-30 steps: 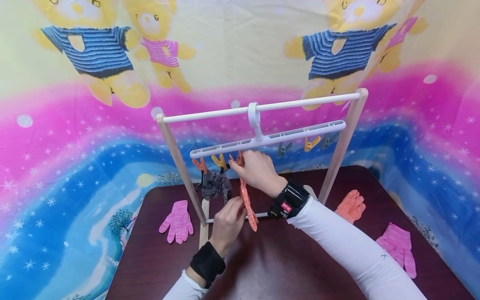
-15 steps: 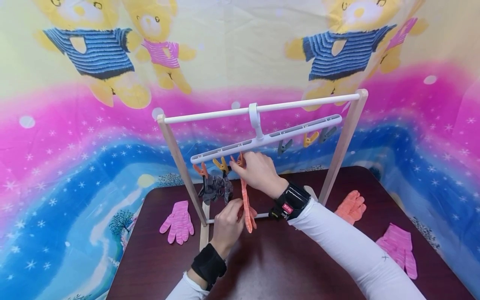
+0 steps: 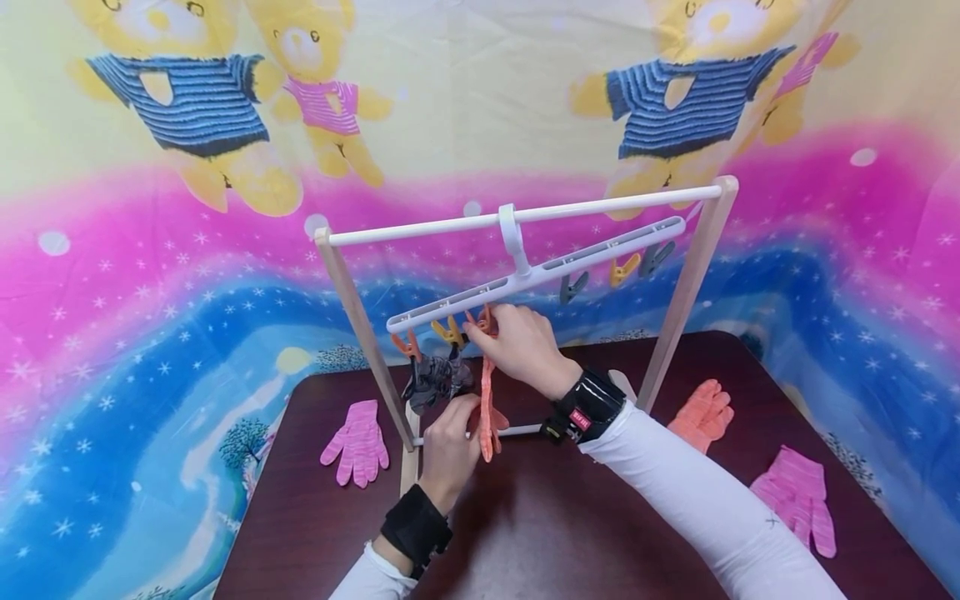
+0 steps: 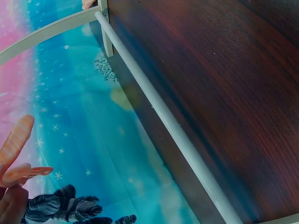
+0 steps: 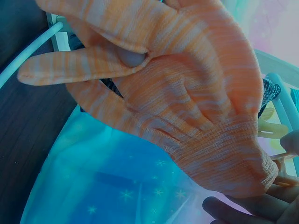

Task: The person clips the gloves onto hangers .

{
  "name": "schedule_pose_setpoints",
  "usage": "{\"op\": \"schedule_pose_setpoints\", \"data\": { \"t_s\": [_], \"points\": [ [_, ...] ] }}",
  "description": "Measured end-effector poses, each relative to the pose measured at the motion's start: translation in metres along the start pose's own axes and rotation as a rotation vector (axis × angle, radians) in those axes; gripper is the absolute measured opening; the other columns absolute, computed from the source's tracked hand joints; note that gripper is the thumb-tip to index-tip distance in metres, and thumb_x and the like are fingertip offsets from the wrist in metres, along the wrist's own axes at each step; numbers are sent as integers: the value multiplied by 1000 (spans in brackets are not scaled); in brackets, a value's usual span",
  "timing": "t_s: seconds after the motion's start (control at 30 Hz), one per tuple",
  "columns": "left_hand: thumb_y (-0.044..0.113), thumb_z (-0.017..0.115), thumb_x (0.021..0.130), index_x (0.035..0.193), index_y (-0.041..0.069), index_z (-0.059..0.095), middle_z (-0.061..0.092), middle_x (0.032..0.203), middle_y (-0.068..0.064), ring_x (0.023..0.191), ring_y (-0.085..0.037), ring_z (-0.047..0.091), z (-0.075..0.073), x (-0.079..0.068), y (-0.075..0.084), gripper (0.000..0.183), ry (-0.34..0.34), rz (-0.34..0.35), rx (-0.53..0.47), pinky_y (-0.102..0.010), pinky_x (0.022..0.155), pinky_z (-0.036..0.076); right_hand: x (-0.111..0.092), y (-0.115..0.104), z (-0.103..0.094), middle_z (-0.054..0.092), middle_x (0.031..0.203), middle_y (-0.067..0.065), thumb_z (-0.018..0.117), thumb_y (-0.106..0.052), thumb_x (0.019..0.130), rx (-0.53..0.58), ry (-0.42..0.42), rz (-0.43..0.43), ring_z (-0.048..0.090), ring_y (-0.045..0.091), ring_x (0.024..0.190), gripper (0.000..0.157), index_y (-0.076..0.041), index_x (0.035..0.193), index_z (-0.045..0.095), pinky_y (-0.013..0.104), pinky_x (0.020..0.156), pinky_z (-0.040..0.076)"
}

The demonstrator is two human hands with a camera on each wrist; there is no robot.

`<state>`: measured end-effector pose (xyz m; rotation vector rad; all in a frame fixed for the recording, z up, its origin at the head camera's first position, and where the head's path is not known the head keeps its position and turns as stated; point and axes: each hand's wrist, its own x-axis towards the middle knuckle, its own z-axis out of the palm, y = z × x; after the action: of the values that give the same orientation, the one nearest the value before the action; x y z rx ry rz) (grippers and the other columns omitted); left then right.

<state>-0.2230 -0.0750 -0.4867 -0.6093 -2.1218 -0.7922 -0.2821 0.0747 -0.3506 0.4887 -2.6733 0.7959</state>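
Note:
An orange knit glove (image 3: 487, 408) hangs edge-on below a white clip hanger (image 3: 585, 261). My right hand (image 3: 521, 346) pinches an orange clothespin (image 5: 281, 169) at the glove's cuff, under the hanger's left half. Lower down, my left hand (image 3: 448, 450) holds the glove near its fingers; in the right wrist view a fingertip (image 5: 131, 58) shows between the glove's fingers. Left of it, a dark grey striped glove (image 3: 435, 382) hangs from an orange clothespin (image 3: 406, 345) and a yellow clothespin (image 3: 452, 332).
The hanger hooks over a white rail (image 3: 607, 206) on a wooden-post stand (image 3: 693, 283). Grey and yellow (image 3: 625, 271) clothespins hang at its right end. On the dark table (image 3: 585, 517) lie a pink glove (image 3: 356, 442) at left, an orange glove (image 3: 703, 414) and a pink glove (image 3: 797, 492) at right.
The hanger tilts more, its left end lower and its right end higher. The orange glove's lower end has swung a little left. Both hands keep nearly the same place.

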Motion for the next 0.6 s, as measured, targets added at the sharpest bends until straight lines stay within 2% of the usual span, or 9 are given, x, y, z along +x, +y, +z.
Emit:
{"op": "schedule_pose_setpoints", "data": {
  "t_s": [0.27,0.37,0.47,0.6],
  "points": [
    [7,82,81,106,9,71,74,103,-6,91,-18,74,1,-1,-3,27,9,-30,-9,-34,71,58,-5,2,-1,40,57,-3,62,-48,97,10,18,-5,41,15,47,34,-16,85,59,26,43,23],
    [6,82,81,107,7,71,75,103,-8,88,-19,74,1,-2,-4,28,6,-40,-7,-33,69,59,-8,3,-1,46,60,-2,63,-50,96,26,17,1,42,16,50,36,-14,100,69,27,43,25],
    [5,81,82,109,6,71,75,103,-10,84,-21,74,-1,-2,-5,29,-4,-53,-17,-33,68,58,-12,4,-1,54,64,-1,63,-51,96,35,28,10,46,16,53,44,-13,116,71,27,45,28],
    [6,80,84,113,6,70,75,103,-10,85,-22,74,-2,-3,-5,30,-29,-82,-42,-34,68,59,-19,8,-1,58,65,1,62,-51,97,43,42,19,46,16,53,48,-12,122,71,29,45,30]
  ]
}}
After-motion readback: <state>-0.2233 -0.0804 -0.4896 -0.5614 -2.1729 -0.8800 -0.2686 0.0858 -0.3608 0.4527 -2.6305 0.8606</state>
